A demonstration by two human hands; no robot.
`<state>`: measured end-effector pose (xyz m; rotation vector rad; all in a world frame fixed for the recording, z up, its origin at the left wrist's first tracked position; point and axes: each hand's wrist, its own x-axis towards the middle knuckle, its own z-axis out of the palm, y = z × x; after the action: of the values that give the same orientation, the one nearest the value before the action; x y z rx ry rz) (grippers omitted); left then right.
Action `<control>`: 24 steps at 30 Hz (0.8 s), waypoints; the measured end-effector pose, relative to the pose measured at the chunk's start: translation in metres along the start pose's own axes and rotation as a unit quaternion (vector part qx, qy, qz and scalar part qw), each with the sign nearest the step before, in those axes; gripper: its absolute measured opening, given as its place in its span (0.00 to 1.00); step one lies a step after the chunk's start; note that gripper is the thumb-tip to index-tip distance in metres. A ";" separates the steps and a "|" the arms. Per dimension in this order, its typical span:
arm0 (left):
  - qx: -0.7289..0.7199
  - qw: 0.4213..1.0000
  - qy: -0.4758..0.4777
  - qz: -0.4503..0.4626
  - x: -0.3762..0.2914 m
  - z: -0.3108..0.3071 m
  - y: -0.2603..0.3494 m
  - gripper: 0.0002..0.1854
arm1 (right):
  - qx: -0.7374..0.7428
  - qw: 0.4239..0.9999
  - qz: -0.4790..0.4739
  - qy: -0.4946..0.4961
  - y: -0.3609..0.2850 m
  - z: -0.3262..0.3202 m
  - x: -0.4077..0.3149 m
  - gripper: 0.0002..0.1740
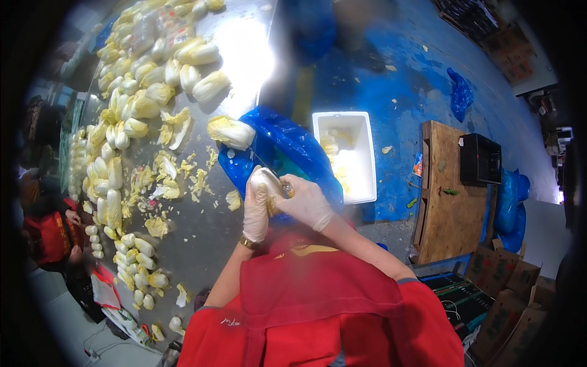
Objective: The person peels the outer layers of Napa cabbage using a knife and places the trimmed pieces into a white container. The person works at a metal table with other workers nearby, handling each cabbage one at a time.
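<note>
My left hand [257, 213], in a pale glove with a watch at the wrist, grips a napa cabbage [267, 180] by its white base. My right hand [306, 202], gloved too, is closed against the cabbage's right side around what looks like a small knife [288, 189]; its thin blade is partly hidden. Under both hands hangs a blue plastic bag [293, 142] at the table's edge. Another napa cabbage [231, 132] lies just beyond them, against the bag. Torn yellow leaves [167, 169] are strewn over the metal table [202, 247] to the left.
Many napa cabbages [142, 105] are heaped along the table's far left. A white foam box [372, 169] with leaves inside stands right of the bag on the blue floor. Farther right are a wooden pallet [451, 202] and a black crate [481, 158]. Another person [50, 231] stands across the table.
</note>
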<state>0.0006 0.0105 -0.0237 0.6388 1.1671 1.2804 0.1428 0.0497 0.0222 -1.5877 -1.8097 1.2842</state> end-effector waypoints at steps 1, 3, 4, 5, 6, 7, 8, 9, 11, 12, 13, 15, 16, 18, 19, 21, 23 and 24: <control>-0.008 1.000 -0.017 0.006 -0.001 -0.003 -0.001 0.32 | -0.006 1.000 0.012 0.004 0.008 0.004 0.003 0.17; -0.023 0.998 -0.051 0.018 -0.003 -0.006 -0.001 0.36 | 0.005 1.000 0.021 0.016 0.015 0.008 0.004 0.15; -0.008 0.999 -0.037 0.020 -0.003 -0.006 -0.002 0.37 | 0.023 0.999 0.017 0.024 0.016 0.007 0.004 0.15; 0.007 0.999 -0.024 0.023 -0.003 -0.005 -0.002 0.37 | 0.040 0.999 0.014 0.032 0.018 0.006 0.003 0.14; 0.023 0.999 -0.010 0.027 -0.002 -0.003 -0.002 0.38 | 0.077 0.996 0.048 0.006 0.012 -0.001 0.002 0.14; 0.014 0.999 0.003 0.030 -0.003 0.000 0.000 0.38 | 0.089 0.995 0.032 0.015 0.008 -0.002 0.001 0.15; 0.004 0.999 0.016 0.034 -0.005 0.004 0.003 0.37 | 0.100 0.995 0.015 0.024 0.006 -0.002 -0.002 0.17; -0.005 0.999 0.026 0.036 -0.006 0.008 0.006 0.37 | 0.111 0.993 0.000 0.035 0.004 -0.003 -0.005 0.18; 0.007 0.999 0.027 0.036 -0.005 0.011 0.007 0.39 | 0.073 0.996 -0.037 0.043 -0.002 -0.001 -0.004 0.20; 0.013 0.999 0.028 0.037 -0.004 0.011 0.008 0.40 | 0.054 0.996 -0.057 0.047 -0.004 0.000 -0.004 0.21; 0.018 0.999 0.025 0.038 -0.004 0.010 0.006 0.39 | 0.054 0.997 -0.046 0.029 -0.004 -0.001 -0.003 0.22; 0.029 0.999 0.021 0.040 -0.002 0.005 0.002 0.39 | 0.056 0.998 -0.025 -0.007 -0.004 -0.004 0.000 0.25; 0.032 0.999 0.014 0.042 -0.002 0.005 0.003 0.39 | 0.055 0.998 -0.012 -0.016 -0.004 -0.005 0.001 0.25; 0.040 0.998 0.000 0.044 -0.003 0.005 0.003 0.38 | 0.055 0.998 0.015 -0.035 -0.004 -0.007 0.002 0.25; 0.036 0.999 0.002 0.041 -0.004 0.005 0.003 0.38 | 0.051 0.998 0.021 -0.036 -0.004 -0.006 0.002 0.25; 0.028 0.999 0.006 0.036 -0.006 0.007 0.003 0.38 | 0.044 0.998 0.031 -0.037 -0.004 -0.006 0.002 0.24; 0.017 0.999 -0.001 0.032 -0.006 0.007 0.002 0.38 | 0.040 0.998 0.035 -0.041 -0.004 -0.006 0.003 0.24; 0.012 0.999 -0.004 0.030 -0.007 0.007 0.002 0.38 | 0.038 0.998 0.037 -0.044 -0.004 -0.006 0.002 0.24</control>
<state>0.0069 0.0060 -0.0176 0.7004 1.1661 1.3143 0.1448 0.0544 0.0274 -1.5944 -1.7457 1.4589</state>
